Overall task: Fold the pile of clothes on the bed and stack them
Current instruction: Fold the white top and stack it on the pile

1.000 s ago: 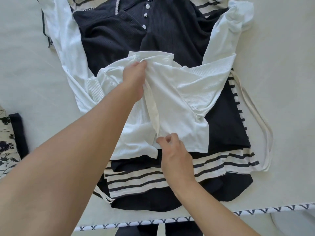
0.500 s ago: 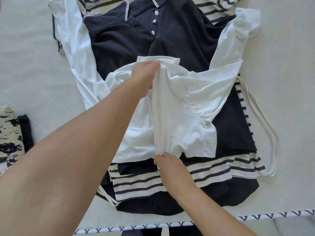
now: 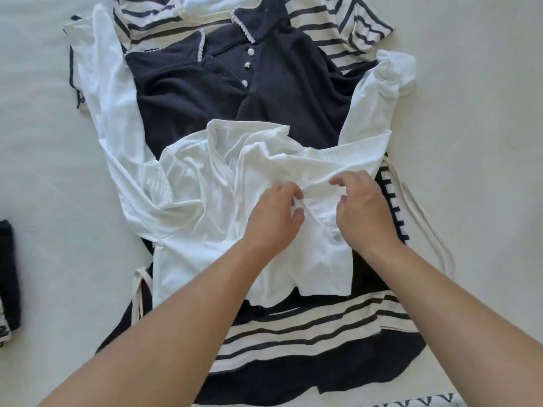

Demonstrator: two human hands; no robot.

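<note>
I am looking down at the bed, which is carrying everything under my fingers. The pile of clothes is spreading out from them on every side: a striped top is lying far beyond them, a dark buttoned top is lying just beyond, and a dark folded stack is sitting well off to the left. The white top is lying crumpled on the pile, directly beneath both hands. My left hand is pinching a ridge of its cloth, thumb curling against the forefinger. My right hand is hovering just beside it with fingers bent and slightly apart; I cannot tell whether they are gripping cloth yet. I am judging that only a thin fold is being caught, so lifting now risks the cloth slipping free, or dragging the loose white strap right of my fingers along.
</note>
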